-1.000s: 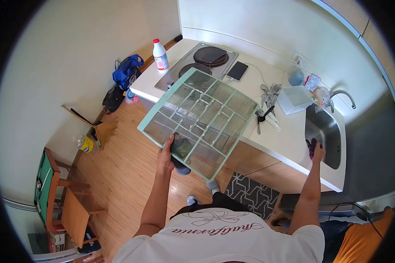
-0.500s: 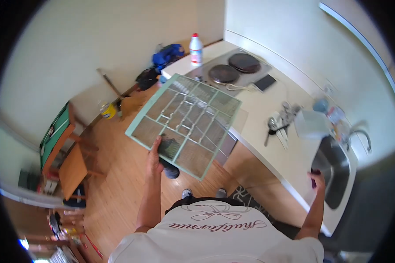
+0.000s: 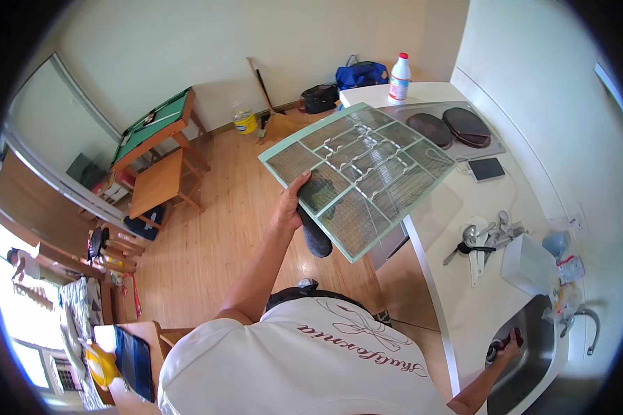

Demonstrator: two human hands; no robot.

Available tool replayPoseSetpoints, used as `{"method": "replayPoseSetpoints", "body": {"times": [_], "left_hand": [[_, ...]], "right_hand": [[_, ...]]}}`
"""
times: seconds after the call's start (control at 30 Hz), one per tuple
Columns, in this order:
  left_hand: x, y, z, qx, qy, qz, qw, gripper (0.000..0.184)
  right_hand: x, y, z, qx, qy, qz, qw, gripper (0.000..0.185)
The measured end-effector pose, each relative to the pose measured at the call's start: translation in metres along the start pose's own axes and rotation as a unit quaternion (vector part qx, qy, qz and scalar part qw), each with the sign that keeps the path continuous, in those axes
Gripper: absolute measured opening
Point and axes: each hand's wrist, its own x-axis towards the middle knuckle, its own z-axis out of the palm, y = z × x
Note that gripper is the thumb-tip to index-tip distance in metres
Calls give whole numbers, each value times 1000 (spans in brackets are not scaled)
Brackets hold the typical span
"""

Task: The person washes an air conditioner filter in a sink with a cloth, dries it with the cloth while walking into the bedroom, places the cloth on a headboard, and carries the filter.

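My left hand [image 3: 290, 200] grips the near left edge of a mesh filter [image 3: 360, 176], a flat panel with a pale green frame, ribs and wavy strips across its middle. The filter is tilted above the floor beside the counter. Under it, by my left hand, shows a dark grey rounded thing [image 3: 315, 238]; I cannot tell whether it is held. My right hand [image 3: 509, 348] is down inside the steel sink [image 3: 540, 360], closed around a small dark red object [image 3: 514, 337] whose kind is unclear. A dark round thing [image 3: 492, 351] lies beside that hand.
Ladles and spoons [image 3: 481, 242] lie on the white counter [image 3: 457, 277] beside a white plastic container [image 3: 527, 263]. A faucet [image 3: 588, 321] overhangs the sink. Further back are a phone [image 3: 486, 169], two hotplates [image 3: 457, 128] and a white bottle [image 3: 399, 79]. A small green-topped table [image 3: 156, 124] stands left.
My right hand has gone from the sink's near edge down into the sink with the dark red object. The view has turned left; my left hand still holds the filter.
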Motion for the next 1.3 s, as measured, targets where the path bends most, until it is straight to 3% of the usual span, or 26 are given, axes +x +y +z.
{"method": "replayPoseSetpoints", "body": {"times": [0.03,0.1,0.13,0.17,0.23,0.27,0.37,0.4,0.8,0.93,1.0,1.03,1.13,1.23,1.27,1.3], "left_hand": [[0,0,1,0,-8,6,1000,31],[-2,-1,2,3,8,23,1000,32],[-3,-3,1,4,1,33,999,32],[-3,-4,1,5,-7,42,999,32],[-4,-5,5,13,-5,64,998,33],[-5,-6,5,15,3,63,998,33],[1,-11,-2,10,11,65,998,34],[3,-11,-3,5,9,64,998,34],[10,-20,-9,-16,16,81,996,31],[16,-21,-13,-13,22,94,995,33],[18,-23,-13,-14,23,95,995,34],[17,-22,-11,-11,21,105,994,34],[16,-21,-9,-9,22,115,993,35],[15,-23,-12,-9,20,117,993,36],[16,-22,-12,-9,17,118,993,36],[15,-21,-11,-7,14,117,993,36]], "right_hand": [[0,-5,6,0,-11,3,1000,18],[4,1,14,-71,71,-43,994,19],[22,9,4,-119,47,-70,989,38],[35,19,0,-119,38,-67,990,38],[54,24,2,-231,89,-65,967,60],[62,21,0,-406,128,-60,903,79],[89,43,-1,-410,167,-104,891,82],[94,45,-1,-451,175,-77,872,78],[116,77,1,-548,82,-133,822,61],[89,70,5,-468,46,-58,881,57],[48,56,23,-185,-30,-197,962,57],[53,57,18,-186,-28,-200,962,57],[66,86,-12,-80,-216,-139,963,52],[77,119,-41,33,-391,-66,918,49],[62,116,-39,35,-388,-65,919,49],[46,113,-37,-13,-366,-137,920,49]]}}
